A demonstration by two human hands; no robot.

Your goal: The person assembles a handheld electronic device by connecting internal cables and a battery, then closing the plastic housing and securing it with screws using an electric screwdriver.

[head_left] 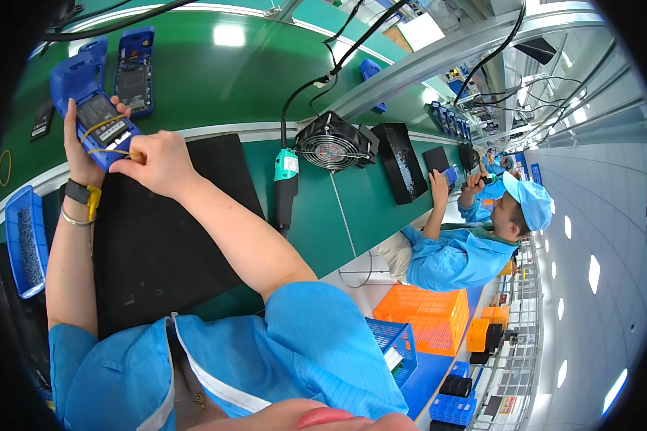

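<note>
My left hand (pixel 85 154) is wrapped round a blue handheld device (pixel 102 118), holding it tilted over the bench at the left. Its blue cover stands up at the far end, and a dark battery with a white label shows inside. A yellow rubber band (pixel 93 129) runs across the device. At its near end my right hand (pixel 158 164) pinches a stretch of that band between thumb and fingers. Just beyond lies a second opened blue device (pixel 134 75). A black battery (pixel 42 120) is left of my left hand.
A black mat (pixel 165 251) lies below my forearms. Around it are a blue bin of screws (pixel 27 244), a loose rubber band (pixel 5 167), a teal electric screwdriver (pixel 286 172), a fan (pixel 334 144) and a black tray of small parts (pixel 402 165). A co-worker (pixel 460 248) sits right.
</note>
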